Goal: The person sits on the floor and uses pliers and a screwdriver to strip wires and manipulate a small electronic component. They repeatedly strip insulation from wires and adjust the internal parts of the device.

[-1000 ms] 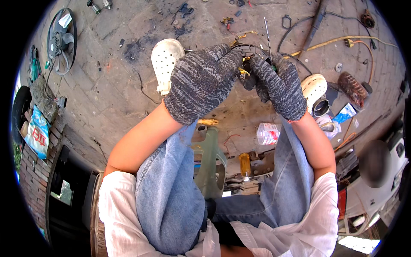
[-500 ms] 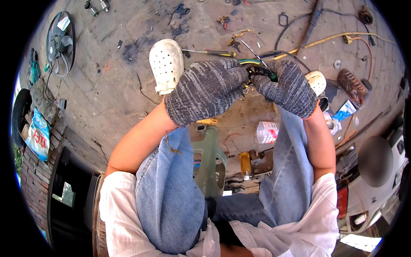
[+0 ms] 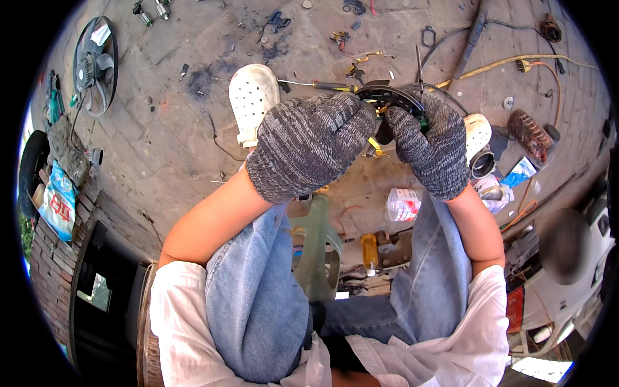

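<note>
Both hands wear dark grey knitted gloves and are close together between the white clogs. My left hand (image 3: 313, 142) is closed around the near-left side of a black curved ring-like part (image 3: 391, 97). Brass-coloured metal pieces (image 3: 375, 148) show just below that part. In my right hand (image 3: 435, 145) is a screwdriver (image 3: 420, 69). Its thin shaft points away from me, and a bit of green handle shows between the fingers. The right fingers also lie against the black part's right side. The gloves hide much of the part and the handle.
A yellow-and-black screwdriver (image 3: 334, 86) lies just beyond my left hand. Around are cables (image 3: 496, 66), brass scraps (image 3: 371, 58), a clear jar (image 3: 403, 204), an amber bottle (image 3: 369, 251), a green stool (image 3: 314, 242), a copper-wound part (image 3: 530, 134) and a fan (image 3: 92, 68).
The black part has tilted up, showing more of its curved rim. The screwdriver's shaft has swung from slanting left to nearly upright. My right hand has turned and come slightly nearer.
</note>
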The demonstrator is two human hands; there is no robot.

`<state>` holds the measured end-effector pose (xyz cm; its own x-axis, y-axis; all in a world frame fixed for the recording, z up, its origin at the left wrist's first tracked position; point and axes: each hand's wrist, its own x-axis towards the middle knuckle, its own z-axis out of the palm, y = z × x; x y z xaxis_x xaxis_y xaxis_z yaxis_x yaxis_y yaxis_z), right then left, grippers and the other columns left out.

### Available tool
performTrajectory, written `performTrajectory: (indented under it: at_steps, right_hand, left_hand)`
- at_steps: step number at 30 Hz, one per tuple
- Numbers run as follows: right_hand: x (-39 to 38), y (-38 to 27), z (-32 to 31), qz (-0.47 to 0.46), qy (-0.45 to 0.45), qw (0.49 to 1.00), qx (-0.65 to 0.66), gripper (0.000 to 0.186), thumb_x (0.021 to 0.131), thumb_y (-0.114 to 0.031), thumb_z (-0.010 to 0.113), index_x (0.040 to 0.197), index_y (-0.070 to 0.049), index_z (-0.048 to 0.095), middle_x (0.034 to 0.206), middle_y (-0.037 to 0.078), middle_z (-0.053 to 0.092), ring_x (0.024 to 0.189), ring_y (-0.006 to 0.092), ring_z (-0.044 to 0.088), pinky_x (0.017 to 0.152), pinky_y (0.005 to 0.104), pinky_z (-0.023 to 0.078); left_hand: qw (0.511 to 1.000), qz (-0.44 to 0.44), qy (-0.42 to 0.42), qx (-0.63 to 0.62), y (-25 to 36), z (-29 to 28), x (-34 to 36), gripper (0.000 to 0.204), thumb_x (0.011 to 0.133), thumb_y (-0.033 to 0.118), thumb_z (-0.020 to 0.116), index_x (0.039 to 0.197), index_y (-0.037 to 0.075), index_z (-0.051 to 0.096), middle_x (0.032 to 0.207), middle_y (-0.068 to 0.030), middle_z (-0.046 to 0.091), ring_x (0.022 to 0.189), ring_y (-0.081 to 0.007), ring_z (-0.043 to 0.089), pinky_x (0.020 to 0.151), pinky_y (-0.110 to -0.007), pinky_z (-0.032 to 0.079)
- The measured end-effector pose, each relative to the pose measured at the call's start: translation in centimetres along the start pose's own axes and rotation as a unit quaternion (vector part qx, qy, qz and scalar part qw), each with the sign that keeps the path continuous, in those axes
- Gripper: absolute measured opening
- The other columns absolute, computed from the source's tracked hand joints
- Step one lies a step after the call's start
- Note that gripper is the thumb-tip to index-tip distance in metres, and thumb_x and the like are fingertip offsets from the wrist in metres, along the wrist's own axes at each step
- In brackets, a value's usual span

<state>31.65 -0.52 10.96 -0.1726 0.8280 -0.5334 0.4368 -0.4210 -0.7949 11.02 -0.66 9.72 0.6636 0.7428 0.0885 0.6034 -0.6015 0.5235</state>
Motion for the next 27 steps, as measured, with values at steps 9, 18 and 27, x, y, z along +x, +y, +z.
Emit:
performTrajectory:
  at_steps: [9,18,27]
  right_hand:
    - [0.6,0.9,-0.8,-0.090,-0.027,0.991,-0.094,0.036,0.082,-0.024,0.069,0.108,-0.001,0.060,0.088,0.016,0.066,0.076,0.0219,0.065,0.068,0.0324,0.050]
    - [1.7,1.0,-0.2,-0.029,-0.107,0.978,0.176,0.057,0.073,-0.014,0.078,0.123,-0.005,0.053,0.111,0.007,0.063,0.102,0.0127,0.058,0.092,0.0293,0.047]
    - [1.5,2.1,-0.4,0.005,-0.059,0.972,0.226,0.039,0.079,-0.009,0.072,0.115,-0.001,0.058,0.102,0.008,0.066,0.093,0.0114,0.062,0.082,0.0252,0.051]
  left_hand:
    - [0.976,-0.113,0.031,-0.184,0.5,0.5,0.5,0.026,0.075,0.011,0.067,0.099,0.003,0.063,0.076,-0.0101,0.062,0.066,-0.0230,0.061,0.052,-0.034,0.048]
    - [0.570,-0.469,-0.062,-0.672,-0.1,-0.7,1.3,0.024,0.083,0.021,0.065,0.094,0.000,0.063,0.058,-0.0014,0.054,0.045,-0.0081,0.047,0.041,-0.022,0.036]
    - [0.514,-0.515,-0.039,-0.685,-0.5,0.0,1.2,0.019,0.086,0.023,0.060,0.084,0.004,0.062,0.056,0.0007,0.050,0.042,-0.0061,0.041,0.038,-0.021,0.029]
